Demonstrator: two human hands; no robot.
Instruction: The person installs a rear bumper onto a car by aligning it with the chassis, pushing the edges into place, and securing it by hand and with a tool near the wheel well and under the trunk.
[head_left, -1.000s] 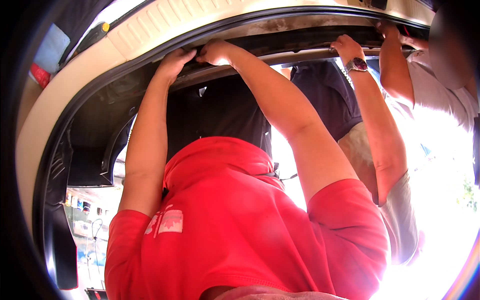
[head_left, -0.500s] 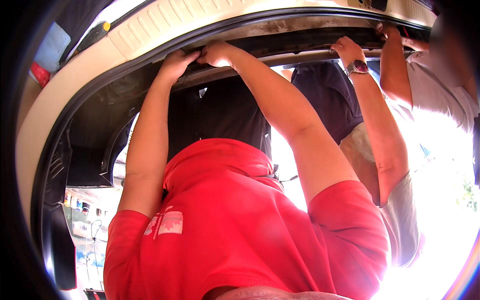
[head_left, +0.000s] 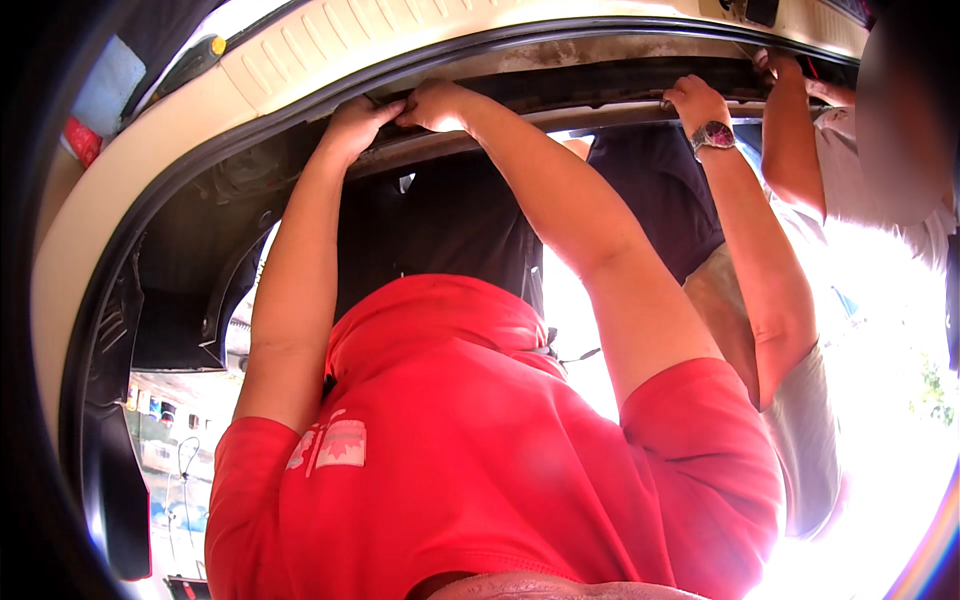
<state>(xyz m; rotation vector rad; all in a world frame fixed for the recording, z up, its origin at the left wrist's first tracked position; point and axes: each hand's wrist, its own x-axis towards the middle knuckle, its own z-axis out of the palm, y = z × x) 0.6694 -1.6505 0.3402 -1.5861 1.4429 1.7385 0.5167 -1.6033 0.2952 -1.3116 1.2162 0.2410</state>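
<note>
My left hand (head_left: 358,128) and my right hand (head_left: 437,105) are close together at the sill of a vehicle's door opening. Both are closed, with thumbs and fingers gripping a long black trim strip (head_left: 620,82) that runs along under the sill. The fingertips are partly hidden behind the strip's edge. Farther right, another person's hand (head_left: 697,103) with a watch rests on the same strip. Beyond it, a third person's hand (head_left: 778,65) reaches in near the strip's far end.
A beige ribbed sill plate (head_left: 300,55) with a black rubber seal (head_left: 200,165) curves above the hands. A dark body panel (head_left: 185,290) stands to the left. Co-workers' arms (head_left: 765,260) crowd the right side. A blue cloth-like item (head_left: 108,85) lies inside at upper left.
Almost nothing has moved. My hands keep their hold on the strip, and the view has shifted very slightly.
</note>
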